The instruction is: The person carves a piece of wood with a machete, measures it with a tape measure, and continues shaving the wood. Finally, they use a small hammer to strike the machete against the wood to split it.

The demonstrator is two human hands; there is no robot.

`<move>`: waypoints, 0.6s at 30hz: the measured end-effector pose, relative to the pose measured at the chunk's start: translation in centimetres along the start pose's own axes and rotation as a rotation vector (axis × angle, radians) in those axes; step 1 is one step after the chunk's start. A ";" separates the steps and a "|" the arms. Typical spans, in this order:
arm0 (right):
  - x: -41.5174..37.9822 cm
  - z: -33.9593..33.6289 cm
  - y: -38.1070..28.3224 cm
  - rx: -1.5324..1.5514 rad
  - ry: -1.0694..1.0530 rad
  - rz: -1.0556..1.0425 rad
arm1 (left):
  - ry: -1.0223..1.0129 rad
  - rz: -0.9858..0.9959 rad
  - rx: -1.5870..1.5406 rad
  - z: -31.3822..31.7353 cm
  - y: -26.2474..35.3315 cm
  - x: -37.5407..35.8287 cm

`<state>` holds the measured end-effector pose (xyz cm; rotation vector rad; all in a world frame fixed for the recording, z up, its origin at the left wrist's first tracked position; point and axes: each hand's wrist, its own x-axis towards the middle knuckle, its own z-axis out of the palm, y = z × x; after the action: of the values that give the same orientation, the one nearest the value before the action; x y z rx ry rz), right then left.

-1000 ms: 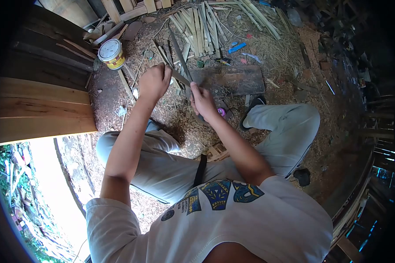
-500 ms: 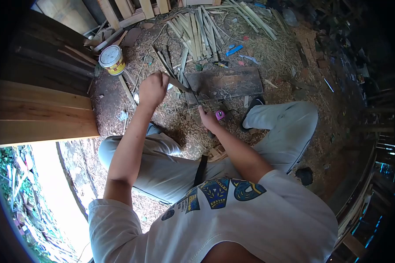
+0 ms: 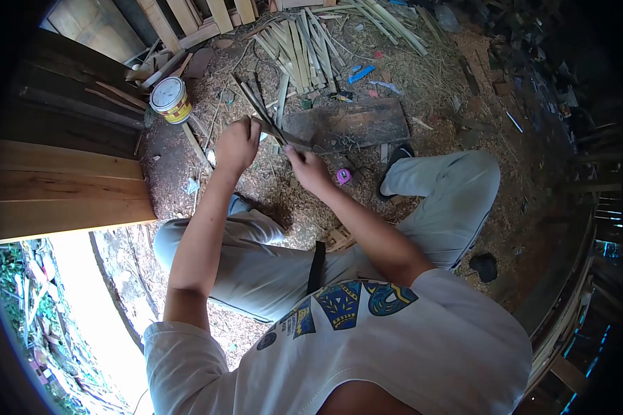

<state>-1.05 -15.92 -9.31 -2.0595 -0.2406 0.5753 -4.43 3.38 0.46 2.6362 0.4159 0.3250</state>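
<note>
The left hand (image 3: 235, 148) grips a flat, grey, blade-like piece (image 3: 296, 138); the right hand (image 3: 311, 173) closes on a slim, dark strip (image 3: 259, 108) left of the weathered brown plank (image 3: 370, 126) – probably light, springy, splintery, best held near its end.

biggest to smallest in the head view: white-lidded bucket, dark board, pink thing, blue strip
1. Dark board
2. White-lidded bucket
3. Pink thing and blue strip: too alike to rank; the strip is longer but thinner.
</note>
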 end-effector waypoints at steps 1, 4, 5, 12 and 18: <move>-0.1 0.4 -0.6 0.061 0.016 -0.102 | -0.002 0.019 -0.011 0.3 0.1 -0.1; -0.7 0.7 -1.0 0.117 0.053 -0.230 | -0.037 -0.006 -0.005 1.5 0.0 -0.5; -0.5 0.8 0.1 0.100 0.066 -0.192 | -0.041 -0.042 0.000 1.2 0.5 -0.5; 2.9 0.4 9.3 -0.056 0.098 0.089 | 0.102 0.022 0.085 -0.6 1.2 0.8; 4.1 0.1 7.3 0.176 0.081 0.217 | 0.145 0.163 0.131 -1.0 1.6 2.1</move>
<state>2.07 -18.12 -16.78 -1.9447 0.0800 0.6199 -2.43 3.07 2.41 2.7918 0.2765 0.5611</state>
